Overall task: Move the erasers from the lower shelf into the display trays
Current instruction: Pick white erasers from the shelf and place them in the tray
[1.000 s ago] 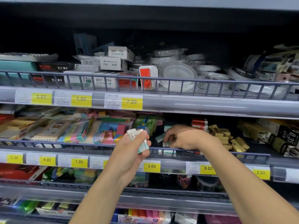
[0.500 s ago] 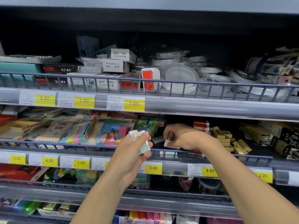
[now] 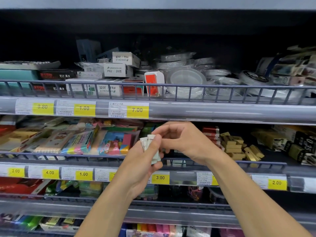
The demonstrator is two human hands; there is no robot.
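My left hand (image 3: 140, 161) grips a small bundle of white wrapped erasers (image 3: 148, 142) in front of the middle shelf. My right hand (image 3: 184, 139) has come over to that bundle, its fingertips pinching the top eraser. Both hands meet just above the shelf's wire rail (image 3: 256, 163). A pale display tray (image 3: 177, 162) shows behind the rail below my right hand, mostly hidden. More wrapped erasers sit on the lower shelf (image 3: 148, 192) under my left wrist.
Colourful sticker and note packs (image 3: 109, 142) fill the middle shelf to the left. Small gold boxes (image 3: 234, 144) are stacked to the right. The top shelf carries white boxes (image 3: 118, 70) and tape rolls (image 3: 186, 79). Yellow price tags line the shelf edges.
My right hand has lifted off the shelf tray and moved left to meet the eraser bundle in my left hand. My left hand rose slightly.
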